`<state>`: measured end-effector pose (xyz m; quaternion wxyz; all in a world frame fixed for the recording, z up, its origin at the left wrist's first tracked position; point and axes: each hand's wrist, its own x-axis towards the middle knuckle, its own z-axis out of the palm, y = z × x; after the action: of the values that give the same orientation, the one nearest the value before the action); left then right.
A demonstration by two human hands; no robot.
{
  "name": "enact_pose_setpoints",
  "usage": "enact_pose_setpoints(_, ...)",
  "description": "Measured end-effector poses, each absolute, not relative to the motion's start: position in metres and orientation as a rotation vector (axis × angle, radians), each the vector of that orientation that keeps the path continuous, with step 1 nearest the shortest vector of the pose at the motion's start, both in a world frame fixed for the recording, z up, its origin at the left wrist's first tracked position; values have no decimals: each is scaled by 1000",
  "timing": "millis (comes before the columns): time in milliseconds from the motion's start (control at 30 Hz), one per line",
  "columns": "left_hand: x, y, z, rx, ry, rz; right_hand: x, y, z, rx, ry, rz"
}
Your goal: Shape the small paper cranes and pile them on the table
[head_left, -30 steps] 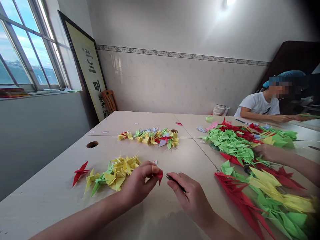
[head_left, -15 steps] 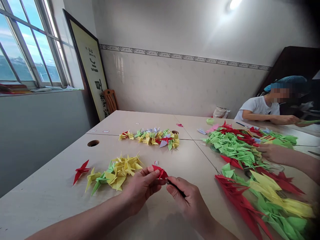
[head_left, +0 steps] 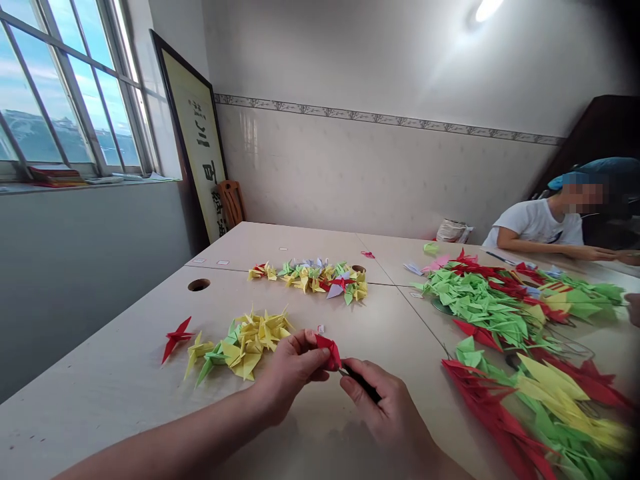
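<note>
My left hand (head_left: 295,370) pinches a small red folded-paper piece (head_left: 329,352) above the table. Wrapped in the fingers of my right hand (head_left: 383,397) is a slim black tool with a thin metal tip (head_left: 367,385). That tip meets the lower right edge of the red paper; its exact kind is hard to make out. Left of my hands lies a heap of yellow folded-paper cranes (head_left: 263,330), with green ones (head_left: 215,357) at its side. A single red paper crane (head_left: 177,339) sits further left.
A row of mixed paper cranes (head_left: 310,277) lies beyond my hands. At right spread a large green paper pile (head_left: 473,297) and red paper pieces (head_left: 493,413). The table (head_left: 125,393) has a round hole (head_left: 199,285). A person (head_left: 537,223) sits at the far right.
The view has turned slightly left, so things sit further right. Another person's hand has drawn back from the green pile to the right edge. The red paper is turned a little in my left fingers.
</note>
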<state>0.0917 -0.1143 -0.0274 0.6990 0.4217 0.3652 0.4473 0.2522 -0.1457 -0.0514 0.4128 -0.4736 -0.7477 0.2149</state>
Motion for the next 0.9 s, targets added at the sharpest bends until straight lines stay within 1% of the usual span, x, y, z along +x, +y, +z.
enact_pose_setpoints(167, 79, -96, -6, 1202, 869, 1181, 255, -142, -56, -1255, -1849, 556)
enact_pose_setpoints(300, 41, -65, 16, 1442, 1075, 1370, 259, -137, -59, -1305, -1813, 603)
enact_pose_setpoints(367, 19, -48, 20, 1565, 1262, 1313, 260, -134, -60, -1327, -1803, 637)
enact_pose_setpoints(433, 1, -35, 17, 1683, 1434, 1159, 261, -132, -61, -1340, -1794, 655)
enact_pose_setpoints(567, -17, -23, 5, 1805, 1635, 924, 261, -131, -63, -1349, -1775, 669)
enact_pose_setpoints(733, -18, -21, -3, 1851, 1648, 802, 260, -132, -64, -1340, -1783, 670)
enact_pose_setpoints(900, -20, -20, -5, 1921, 1641, 752, 259, -133, -63, -1330, -1811, 690)
